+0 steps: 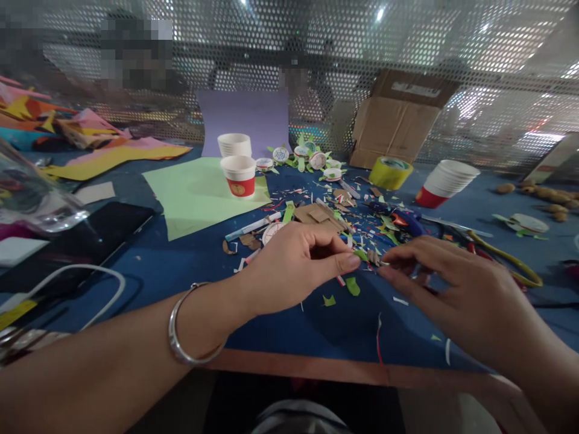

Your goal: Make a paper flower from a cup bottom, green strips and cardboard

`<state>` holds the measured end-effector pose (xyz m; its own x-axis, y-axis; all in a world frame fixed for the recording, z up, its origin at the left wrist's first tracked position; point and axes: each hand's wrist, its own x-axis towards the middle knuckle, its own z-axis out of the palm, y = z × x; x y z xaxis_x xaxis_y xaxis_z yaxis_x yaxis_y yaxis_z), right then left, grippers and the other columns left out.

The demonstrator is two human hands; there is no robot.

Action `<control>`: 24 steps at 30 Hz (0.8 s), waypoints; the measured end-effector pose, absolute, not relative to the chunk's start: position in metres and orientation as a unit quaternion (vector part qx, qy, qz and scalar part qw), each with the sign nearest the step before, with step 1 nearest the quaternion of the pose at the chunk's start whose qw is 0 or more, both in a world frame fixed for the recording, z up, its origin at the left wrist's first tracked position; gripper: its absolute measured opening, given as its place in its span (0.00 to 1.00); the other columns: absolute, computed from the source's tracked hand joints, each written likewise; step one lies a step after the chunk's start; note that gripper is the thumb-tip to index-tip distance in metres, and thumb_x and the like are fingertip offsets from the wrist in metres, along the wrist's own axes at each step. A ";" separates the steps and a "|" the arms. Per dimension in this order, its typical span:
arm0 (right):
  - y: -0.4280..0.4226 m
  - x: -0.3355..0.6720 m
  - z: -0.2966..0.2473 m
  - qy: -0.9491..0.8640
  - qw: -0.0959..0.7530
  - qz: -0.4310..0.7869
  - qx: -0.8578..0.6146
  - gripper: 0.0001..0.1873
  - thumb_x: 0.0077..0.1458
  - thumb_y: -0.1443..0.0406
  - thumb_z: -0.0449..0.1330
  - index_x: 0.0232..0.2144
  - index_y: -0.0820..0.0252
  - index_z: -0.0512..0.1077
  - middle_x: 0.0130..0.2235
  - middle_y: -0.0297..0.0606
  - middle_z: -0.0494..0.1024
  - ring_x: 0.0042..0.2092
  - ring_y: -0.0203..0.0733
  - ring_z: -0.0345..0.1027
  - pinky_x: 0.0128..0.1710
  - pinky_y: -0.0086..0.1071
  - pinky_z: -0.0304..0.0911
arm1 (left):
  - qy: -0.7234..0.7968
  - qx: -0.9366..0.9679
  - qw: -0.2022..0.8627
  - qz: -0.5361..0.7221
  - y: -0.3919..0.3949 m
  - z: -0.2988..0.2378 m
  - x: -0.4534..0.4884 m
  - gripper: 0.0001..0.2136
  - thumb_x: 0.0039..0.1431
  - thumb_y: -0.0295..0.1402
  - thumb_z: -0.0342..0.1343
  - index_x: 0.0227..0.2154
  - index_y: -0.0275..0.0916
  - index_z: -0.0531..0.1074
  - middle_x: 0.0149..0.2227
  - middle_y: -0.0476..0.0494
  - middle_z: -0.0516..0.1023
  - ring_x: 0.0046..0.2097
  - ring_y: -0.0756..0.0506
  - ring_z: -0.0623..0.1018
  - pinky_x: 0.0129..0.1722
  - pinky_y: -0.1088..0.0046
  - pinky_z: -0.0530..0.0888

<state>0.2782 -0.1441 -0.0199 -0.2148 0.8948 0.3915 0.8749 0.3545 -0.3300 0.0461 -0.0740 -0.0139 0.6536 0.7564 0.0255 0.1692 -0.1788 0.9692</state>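
Observation:
My left hand [301, 265], with a silver bangle [174, 334] at the wrist, pinches a small green paper piece [360, 255] between thumb and forefinger. Close beside it, my right hand [446, 280] has its thumb and forefinger together at a small brown cardboard bit [373, 258]. Under and around both hands lie scraps, among them a green paper scrap [353, 286]. Partly behind my left hand are a white disc with red lines [272, 232] and a flat cardboard piece [316, 217]. Paper turtles [317, 160] with green limbs sit in a group farther back.
Paper cups [240, 178] stand on a light green sheet [194, 199]. More stacked cups [447, 181], yellow tape [391, 173], a blue glue gun [409, 222] and a single turtle [527, 223] are right. A phone-like black slab [90, 241] lies left. Perforated metal [253, 54] closes the back.

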 end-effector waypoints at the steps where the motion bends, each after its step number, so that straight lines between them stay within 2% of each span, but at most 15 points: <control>1: -0.141 0.271 -0.017 -0.783 0.278 0.044 -0.555 0.11 0.64 0.53 0.59 0.40 0.51 0.76 0.38 0.36 0.80 0.37 0.43 0.74 0.35 0.36 0.65 | 0.316 0.720 0.559 0.265 -0.073 -0.014 0.046 0.16 0.60 0.45 0.61 0.30 0.35 0.79 0.29 0.46 0.77 0.32 0.49 0.71 0.31 0.74 0.66; 5: -0.130 0.250 -0.010 -0.795 0.309 0.078 -0.516 0.05 0.63 0.60 0.61 0.38 0.52 0.76 0.36 0.33 0.80 0.36 0.39 0.74 0.36 0.33 0.65 | 0.321 0.728 0.544 0.268 -0.071 -0.014 0.042 0.17 0.61 0.46 0.59 0.30 0.34 0.79 0.28 0.47 0.75 0.31 0.50 0.69 0.30 0.73 0.64; 8: -0.127 0.245 -0.011 -0.783 0.329 0.092 -0.519 0.05 0.63 0.60 0.61 0.37 0.52 0.77 0.35 0.32 0.80 0.36 0.39 0.74 0.35 0.33 0.65 | 0.333 0.745 0.515 0.262 -0.071 -0.014 0.039 0.16 0.63 0.44 0.58 0.28 0.35 0.77 0.24 0.50 0.70 0.28 0.51 0.65 0.28 0.73 0.60; 13: -0.125 0.248 -0.013 -0.770 0.322 0.127 -0.535 0.07 0.62 0.60 0.61 0.34 0.53 0.77 0.33 0.32 0.79 0.33 0.37 0.72 0.33 0.31 0.63 | 0.340 0.812 0.414 0.231 -0.069 -0.011 0.037 0.18 0.66 0.39 0.53 0.21 0.37 0.68 0.21 0.53 0.62 0.26 0.52 0.61 0.26 0.71 0.55; 17: -0.121 0.253 -0.014 -0.779 0.263 0.168 -0.543 0.08 0.62 0.62 0.59 0.31 0.54 0.75 0.30 0.30 0.77 0.30 0.35 0.69 0.29 0.30 0.61 | 0.337 0.833 0.357 0.255 -0.065 -0.011 0.033 0.20 0.68 0.38 0.50 0.20 0.37 0.63 0.21 0.53 0.59 0.27 0.52 0.61 0.26 0.72 0.56; 21: -0.116 0.256 -0.013 -0.804 0.146 0.218 -0.534 0.07 0.60 0.64 0.59 0.30 0.55 0.76 0.28 0.29 0.76 0.28 0.34 0.67 0.27 0.29 0.59 | 0.344 0.822 0.364 0.270 -0.060 -0.012 0.031 0.16 0.66 0.39 0.55 0.23 0.37 0.70 0.22 0.53 0.66 0.26 0.53 0.64 0.26 0.74 0.58; 24: -0.116 0.256 -0.011 -0.804 0.121 0.204 -0.545 0.06 0.59 0.64 0.60 0.31 0.55 0.77 0.29 0.30 0.77 0.28 0.35 0.68 0.27 0.30 0.59 | 0.349 0.808 0.387 0.274 -0.058 -0.012 0.032 0.15 0.64 0.40 0.58 0.25 0.36 0.74 0.23 0.52 0.71 0.26 0.53 0.67 0.26 0.75 0.60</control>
